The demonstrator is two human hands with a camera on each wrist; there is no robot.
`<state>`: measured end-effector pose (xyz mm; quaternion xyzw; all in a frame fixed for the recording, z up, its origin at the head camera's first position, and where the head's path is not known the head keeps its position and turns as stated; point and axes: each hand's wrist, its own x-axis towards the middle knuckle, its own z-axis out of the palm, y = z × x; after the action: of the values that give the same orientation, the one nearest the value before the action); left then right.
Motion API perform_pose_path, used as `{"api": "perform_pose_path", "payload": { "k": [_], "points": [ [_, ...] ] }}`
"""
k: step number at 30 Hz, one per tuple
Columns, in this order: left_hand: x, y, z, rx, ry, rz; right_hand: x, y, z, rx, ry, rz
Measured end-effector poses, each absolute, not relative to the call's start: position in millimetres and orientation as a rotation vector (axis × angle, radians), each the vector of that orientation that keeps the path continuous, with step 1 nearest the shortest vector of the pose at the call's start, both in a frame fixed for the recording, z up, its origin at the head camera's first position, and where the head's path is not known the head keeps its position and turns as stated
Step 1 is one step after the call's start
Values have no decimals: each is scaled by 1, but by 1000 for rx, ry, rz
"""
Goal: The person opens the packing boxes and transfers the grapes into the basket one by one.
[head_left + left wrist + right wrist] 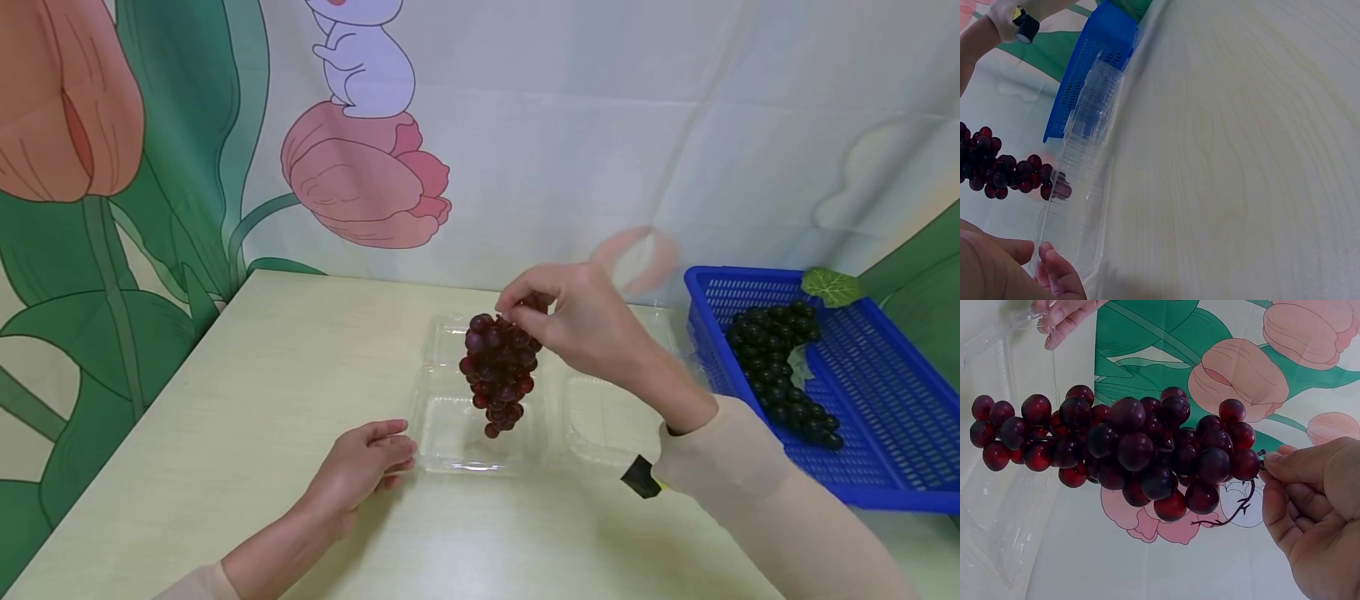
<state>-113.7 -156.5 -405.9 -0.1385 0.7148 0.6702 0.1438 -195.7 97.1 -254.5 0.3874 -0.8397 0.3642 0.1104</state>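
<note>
A bunch of dark red grapes (501, 367) hangs from my right hand (581, 321), whose thumb and fingers pinch the stem at its top. In the right wrist view, the grapes (1141, 450) stretch away from the fingertips, and a thin curly tendril (1235, 512) dangles beside them. Below the bunch, an opened clear plastic container (438, 454) lies on the table. My left hand (360, 467) is at its left side; in the left wrist view the thumb and fingers pinch the container's rim (1036, 240). The lowest grapes overlap the container in this view.
Right of the first container lies another clear plastic container (611, 417). A blue perforated basket (885, 408) at the right holds a bunch of black grapes (776, 367) with green leaves (831, 287). A printed cloth (540, 167) hangs behind the pale wooden table (285, 358).
</note>
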Motion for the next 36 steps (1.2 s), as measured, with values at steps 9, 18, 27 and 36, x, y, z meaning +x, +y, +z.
{"api": "perform_pose_path", "payload": {
  "k": [9, 18, 27, 36],
  "points": [
    [-113, -156, -406, -398, 2064, 1923, -196, 104, -250, 1130, -2413, 1065],
    [-113, -156, -407, -400, 2055, 1927, -196, 113, -243, 1139, -2362, 1007],
    [-113, -156, -406, -406, 2052, 1925, -197, 125, -236, 1114, -2332, 893],
    [-113, -156, -406, -405, 2047, 1929, -192, 141, -229, 1031, -2391, 885]
  ]
}}
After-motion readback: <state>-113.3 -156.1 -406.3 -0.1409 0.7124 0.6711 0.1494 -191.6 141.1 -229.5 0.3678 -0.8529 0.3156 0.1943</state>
